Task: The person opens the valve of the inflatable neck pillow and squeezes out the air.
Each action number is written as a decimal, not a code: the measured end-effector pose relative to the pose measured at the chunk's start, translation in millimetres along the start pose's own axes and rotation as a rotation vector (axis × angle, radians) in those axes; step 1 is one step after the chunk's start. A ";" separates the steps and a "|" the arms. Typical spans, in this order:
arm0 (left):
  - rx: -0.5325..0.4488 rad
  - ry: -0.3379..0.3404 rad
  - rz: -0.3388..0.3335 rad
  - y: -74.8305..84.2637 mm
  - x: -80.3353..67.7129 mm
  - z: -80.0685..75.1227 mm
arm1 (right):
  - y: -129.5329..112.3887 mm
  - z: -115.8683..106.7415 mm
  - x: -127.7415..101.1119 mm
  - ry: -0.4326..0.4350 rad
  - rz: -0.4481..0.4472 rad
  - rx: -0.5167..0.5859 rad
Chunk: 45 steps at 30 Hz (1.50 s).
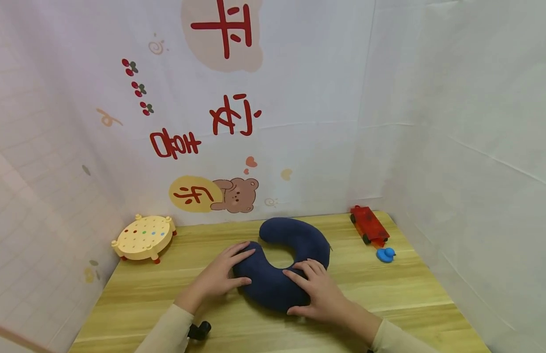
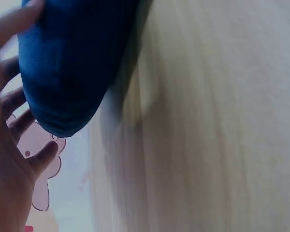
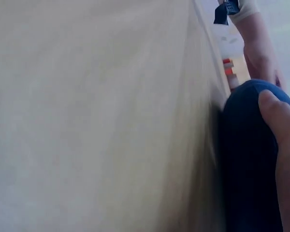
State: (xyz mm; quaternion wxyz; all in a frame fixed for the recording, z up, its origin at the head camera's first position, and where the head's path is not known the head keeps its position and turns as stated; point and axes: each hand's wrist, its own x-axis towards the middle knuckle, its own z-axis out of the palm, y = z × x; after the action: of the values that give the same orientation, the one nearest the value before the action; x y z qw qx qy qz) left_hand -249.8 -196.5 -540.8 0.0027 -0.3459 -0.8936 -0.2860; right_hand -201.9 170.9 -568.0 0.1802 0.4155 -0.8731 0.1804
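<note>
Neck pillow (image 1: 273,287): in the head view it lies on the wooden table (image 1: 401,304), beneath both hands.
Left hand (image 1: 222,274): grips the pillow's near-left end, fingers spread over the top, thumb at the outer side.
Right hand (image 1: 319,291): holds the curve, fingers over the top, thumb at the near outer edge.
Yellow board (image 1: 145,238): beyond the left hand and to its left, well apart; round, dotted with colour, on red-tipped feet.
Red toy car (image 1: 370,224): well beyond the right hand, to its right.
Blue duck (image 1: 385,254): also right of that hand, just beside the car's near end.
Black piece (image 1: 199,331): behind the left hand, beside the sleeve (image 1: 167,331).
Wall cloth (image 1: 312,162): beyond both hands, white, printed with red characters and a bear (image 1: 239,195).
Cover: fingers hide parts of the pillow's top.
Pillow's look: dark navy, plump, C-shaped; its gap opens beyond the left fingertips.
Left wrist view: the smooth rounded end sits within the left hand's grasp; the lowest visible finger stands just apart from it.
Right wrist view: the right thumb (image 3: 273,108) rests on the pillow; the left hand shows beyond, bare table alongside.
</note>
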 end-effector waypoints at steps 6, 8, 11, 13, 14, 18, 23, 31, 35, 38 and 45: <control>0.005 0.035 -0.013 28.2 -8.1 8.8 | -10.3 4.5 3.7 0.013 0.056 -0.027; -0.002 0.059 -0.056 42.9 -6.6 17.9 | -14.4 7.0 6.2 0.039 0.066 -0.045; -0.016 0.113 -0.138 59.2 -2.1 33.0 | -21.4 12.2 8.4 0.106 0.071 -0.064; -0.028 0.149 -0.169 63.7 0.7 40.4 | -25.6 14.9 7.8 0.138 0.086 -0.071; -0.036 0.163 -0.177 63.7 1.6 43.3 | -27.1 15.5 7.7 0.150 0.088 -0.064; -0.082 0.167 -0.188 58.6 4.2 48.4 | -23.4 11.7 5.9 0.167 0.067 -0.033; -0.139 0.140 -0.127 48.3 6.0 45.0 | 2.2 -9.0 3.9 0.101 0.005 0.044; -0.140 0.066 -0.021 31.4 9.9 33.0 | 57.5 -33.7 -7.2 0.016 -0.076 0.086; -0.136 0.017 -0.001 24.9 13.7 26.7 | 68.0 -35.3 -10.2 -0.032 -0.094 0.079; -0.099 0.008 0.020 22.1 16.3 22.7 | 66.9 -31.2 -11.7 -0.037 -0.078 0.042; 0.096 0.056 0.184 32.8 17.8 22.5 | 47.8 -17.8 -12.7 0.031 0.017 -0.018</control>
State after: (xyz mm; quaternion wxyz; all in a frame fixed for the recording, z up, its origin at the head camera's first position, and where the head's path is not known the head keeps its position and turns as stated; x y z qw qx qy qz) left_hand -238.6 -154.4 -539.3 0.0703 -0.4179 -0.8704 -0.2507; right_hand -229.2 215.8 -566.3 0.1961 0.4033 -0.8753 0.1807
